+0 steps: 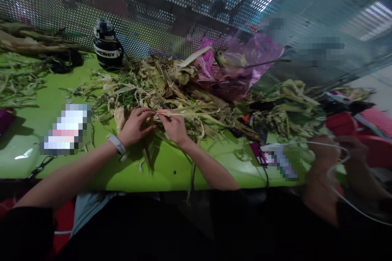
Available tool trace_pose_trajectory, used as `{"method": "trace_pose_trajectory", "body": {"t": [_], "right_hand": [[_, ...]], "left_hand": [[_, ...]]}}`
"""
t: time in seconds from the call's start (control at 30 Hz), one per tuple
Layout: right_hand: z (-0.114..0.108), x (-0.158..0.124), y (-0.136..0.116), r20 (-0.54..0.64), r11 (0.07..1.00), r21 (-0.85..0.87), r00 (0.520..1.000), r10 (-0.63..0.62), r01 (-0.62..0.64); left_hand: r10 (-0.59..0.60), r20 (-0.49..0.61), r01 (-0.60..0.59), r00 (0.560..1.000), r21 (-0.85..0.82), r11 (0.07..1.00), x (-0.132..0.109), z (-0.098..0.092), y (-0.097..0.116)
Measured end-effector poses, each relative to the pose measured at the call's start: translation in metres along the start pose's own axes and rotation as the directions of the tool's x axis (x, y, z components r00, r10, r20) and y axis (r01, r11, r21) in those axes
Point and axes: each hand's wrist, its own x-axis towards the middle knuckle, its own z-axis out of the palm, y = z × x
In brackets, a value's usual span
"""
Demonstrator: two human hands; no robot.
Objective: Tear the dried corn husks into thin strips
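A heap of dried, yellowish-green plant leaves (159,85), like husks, lies loose on the green table (171,181). My right hand (174,127) is closed, its thumb and fingers pinching a long pale leaf strip (196,113) that trails off to the right over the heap. Close beside it, my left hand (137,124), with a white band on the wrist, has its thumb apart from its bent fingers. Those fingertips reach the pinched end of the strip; whether they touch it is too small to tell.
A black bottle (108,45) stands behind the heap, by a perforated metal screen (171,8). A pink plastic bag (235,77) rests on the leaves. A blurred-out phone-like object (67,128) lies at left. At right are another person's hands (324,151) and a white cable (306,142).
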Motion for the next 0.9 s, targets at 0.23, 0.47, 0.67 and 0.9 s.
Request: {"method": "trace_pose_trajectory", "body": {"t": [0.23, 0.47, 0.67, 0.9], "right_hand": [[0.004, -0.005, 0.001, 0.016, 0.962, 0.227, 0.988, 0.151, -0.151], [0.004, -0.003, 0.003, -0.072, 0.981, 0.122, 0.984, 0.162, -0.152], [0.004, -0.003, 0.010, 0.018, 0.940, 0.227, 0.966, 0.258, -0.256], [-0.009, 0.000, -0.001, 0.081, 0.996, -0.074, 0.996, 0.046, -0.040]], "left_hand": [[0.059, 0.042, -0.061, 0.997, 0.041, 0.997, 0.003, -0.001, -0.006], [0.146, -0.021, -0.144, 0.989, 0.055, 0.988, 0.002, 0.001, -0.002], [0.138, 0.009, -0.138, 0.990, 0.108, 0.984, 0.002, 0.001, 0.000], [0.137, 0.040, -0.140, 0.990, 0.065, 0.988, -0.001, 0.001, 0.000]]}}
